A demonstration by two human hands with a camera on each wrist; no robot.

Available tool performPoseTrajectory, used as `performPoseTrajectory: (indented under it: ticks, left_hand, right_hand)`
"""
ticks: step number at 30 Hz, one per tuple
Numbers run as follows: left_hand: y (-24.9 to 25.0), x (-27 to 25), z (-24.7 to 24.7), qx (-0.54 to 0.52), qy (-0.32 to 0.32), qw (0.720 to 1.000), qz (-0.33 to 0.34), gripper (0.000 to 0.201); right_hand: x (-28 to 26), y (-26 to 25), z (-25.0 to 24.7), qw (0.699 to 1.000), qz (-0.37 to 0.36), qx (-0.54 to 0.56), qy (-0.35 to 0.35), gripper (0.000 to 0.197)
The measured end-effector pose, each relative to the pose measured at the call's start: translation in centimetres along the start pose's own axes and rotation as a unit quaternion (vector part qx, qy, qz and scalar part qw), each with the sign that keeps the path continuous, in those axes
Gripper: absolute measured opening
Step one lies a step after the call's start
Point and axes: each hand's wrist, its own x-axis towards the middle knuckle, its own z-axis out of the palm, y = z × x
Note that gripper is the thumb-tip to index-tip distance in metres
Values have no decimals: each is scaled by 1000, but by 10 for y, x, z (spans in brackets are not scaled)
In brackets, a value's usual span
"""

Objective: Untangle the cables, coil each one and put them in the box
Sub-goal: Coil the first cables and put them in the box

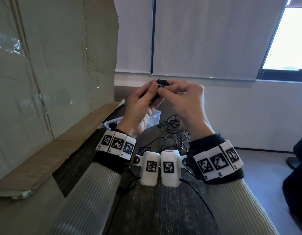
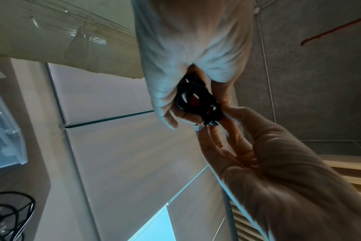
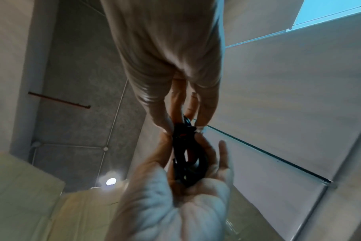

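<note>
A small black coiled cable (image 1: 163,82) is held up above the table between both hands. My left hand (image 1: 155,92) grips the coil (image 3: 188,163) with thumb and curled fingers. My right hand (image 1: 165,86) pinches the cable's end with its metal plug (image 2: 211,122) at the coil's edge. In the left wrist view the coil (image 2: 196,101) shows as several tight loops. The clear plastic box (image 1: 156,114) stands on the table behind my left hand, with a black cable (image 1: 113,124) inside. Loose tangled black cables (image 1: 174,131) lie to the right of the box.
A large taped cardboard sheet (image 1: 53,65) leans along the left side of the dark wooden table (image 1: 163,209). A person's dark-clothed leg and shoe (image 1: 296,167) are at the right edge. Thin wires from the wrist units trail toward me.
</note>
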Motion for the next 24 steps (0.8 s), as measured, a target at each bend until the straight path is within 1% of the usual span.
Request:
performPoseTrajectory:
  ticks: [3,6,9,11,13,15,17,19,22,24]
  left_hand:
    - [4,0,-2,52,-4,999,0,32]
    - [10,0,-6,91,-10,996,19,19]
    - [19,-2,-9,146,-6,989,28,17]
    - [24,-3,-13,165,-10,986,29,21]
    - [29,-2,-18,194,-34,980,38,30]
    - [33,-1,-23,243,-51,967,54,34]
    - [34,-1,-25,278,-48,957,63,32]
    - [33,0,-25,284,-49,955,64,28]
    - [28,3,-22,293,-51,952,67,19]
    - [22,6,-19,301,-39,950,72,16]
  right_hand:
    - [2,-2,-4,1000,0,-7,-24,18]
    - [2,-3,-5,999,-6,0,-46,18]
    - [3,-4,-4,999,-4,15,-45,22]
    - [4,-6,-5,999,-2,19,-45,26]
    - [3,-7,-5,997,-13,-4,-72,26]
    - [2,-7,-4,994,-29,-38,-98,25]
    - [2,-5,-3,992,-35,-59,-106,24]
    - [1,-4,-3,991,-37,-66,-106,20]
    - [2,0,-3,992,-47,-81,-88,18]
    - [2,1,-1,992,-55,-86,-77,17]
